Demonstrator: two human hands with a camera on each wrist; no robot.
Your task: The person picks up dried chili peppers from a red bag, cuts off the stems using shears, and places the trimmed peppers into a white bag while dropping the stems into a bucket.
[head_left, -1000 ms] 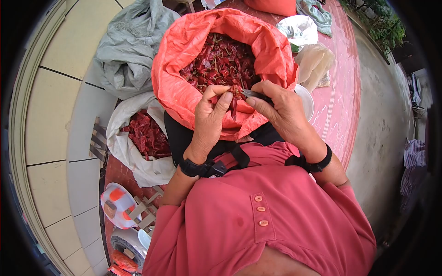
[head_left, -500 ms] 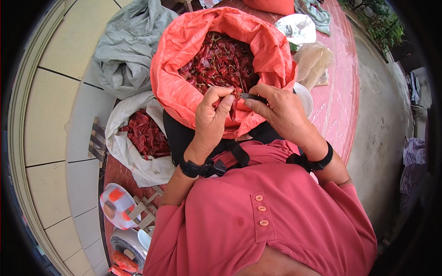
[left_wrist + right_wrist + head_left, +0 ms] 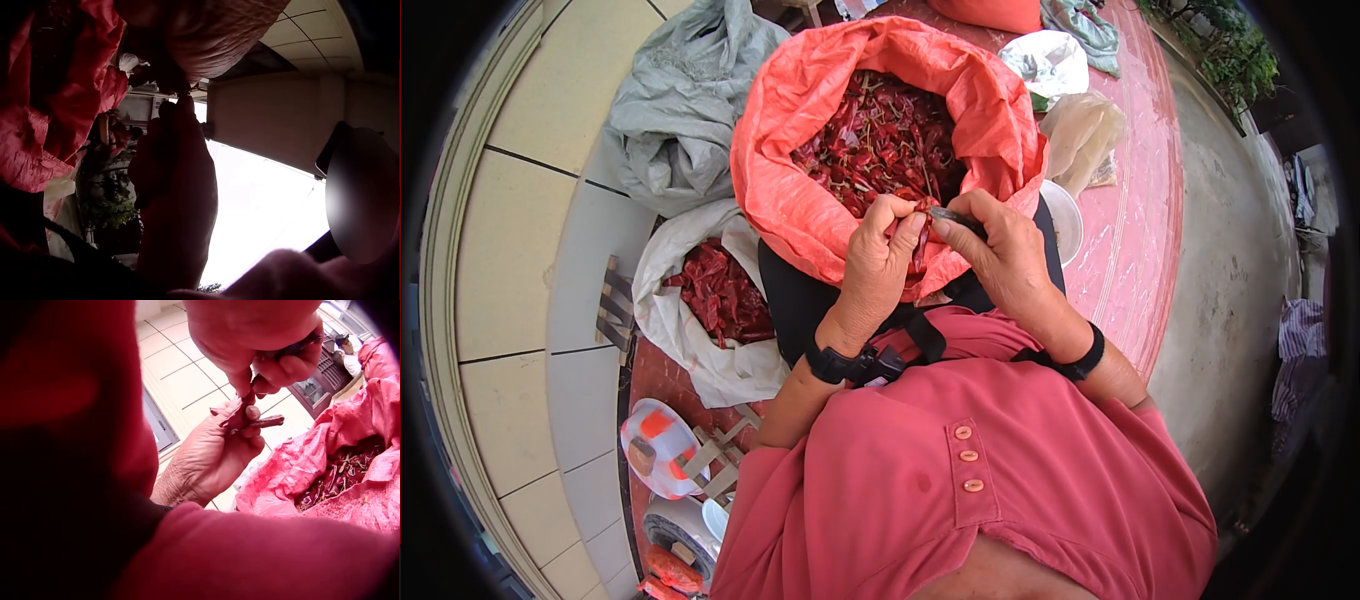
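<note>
Dried red chili is pinched between the thumb and forefinger of my left hand, over the near rim of a red woven sack. My right hand grips a small dark tool with a metallic tip, its end touching the chili's top. Inside the sack lies a heap of dried chilies, many with stems. In the right wrist view the chili shows between the left fingers, one piece sticking out sideways. The left wrist view is dark, and the tool cannot be made out there.
A white sack of red chilies stands at the left, below a grey-green sack. A white bowl and a translucent bag are right of the red sack. A basin and small wooden stool stand lower left.
Both hands have shifted slightly, the left one to the right and the right one lower. The chili and the tool are still held, with the tool's tip against the chili's top.
</note>
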